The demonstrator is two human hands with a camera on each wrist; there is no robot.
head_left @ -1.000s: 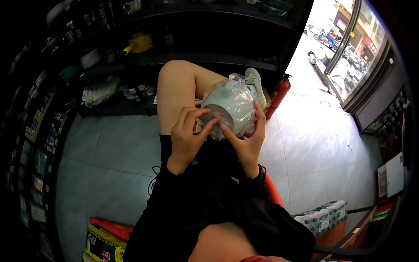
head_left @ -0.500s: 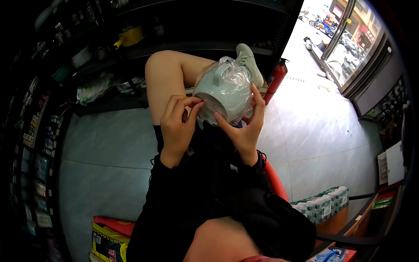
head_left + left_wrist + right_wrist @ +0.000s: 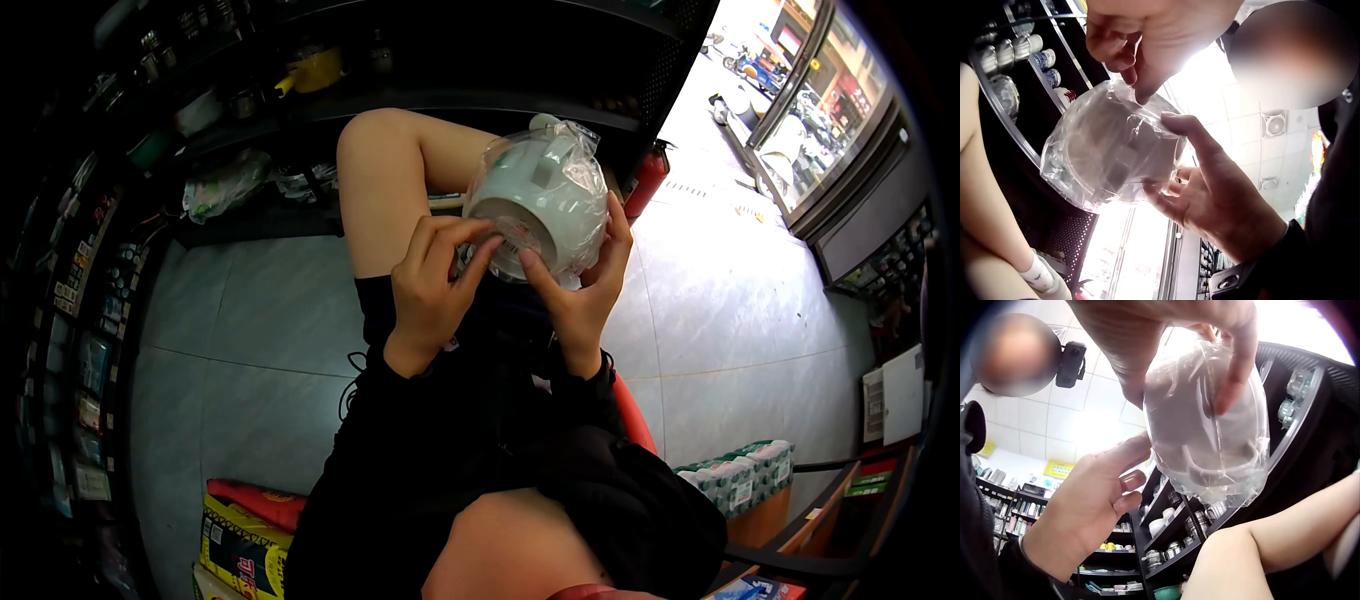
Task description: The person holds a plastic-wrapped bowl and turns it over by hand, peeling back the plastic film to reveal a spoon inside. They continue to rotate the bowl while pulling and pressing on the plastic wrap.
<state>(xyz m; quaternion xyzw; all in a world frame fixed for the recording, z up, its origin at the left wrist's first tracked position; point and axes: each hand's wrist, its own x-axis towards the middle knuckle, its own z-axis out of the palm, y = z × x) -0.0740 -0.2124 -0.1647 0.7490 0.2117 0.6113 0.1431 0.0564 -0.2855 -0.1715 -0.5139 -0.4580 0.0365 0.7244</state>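
A pale, round handled vessel [image 3: 565,205] wrapped in clear plastic is tilted above the lap, its flat base toward the person. The right hand [image 3: 585,300] grips its right side, thumb at the base's edge and fingers around the wall; the right wrist view shows this hand [image 3: 1179,337] spanning the wrapped vessel [image 3: 1204,425]. At the base's left edge, the left hand [image 3: 435,290] pinches the plastic between thumb and forefinger. The left wrist view shows that hand [image 3: 1160,37] at the top of the wrapped vessel [image 3: 1116,144], with the right hand [image 3: 1222,194] beside it.
Dark shelves [image 3: 480,105] with goods stand ahead and to the left. A red fire extinguisher [image 3: 648,180] is beside the bright doorway. Wrapped packs [image 3: 740,475] lie at the lower right, and a yellow and black package [image 3: 240,545] at the lower left. A bent bare leg [image 3: 385,200] is beside the vessel.
Since half a second ago, the vessel and both hands have shifted right in the head view, and the shoe is now mostly covered by the vessel. Both hands keep their hold.
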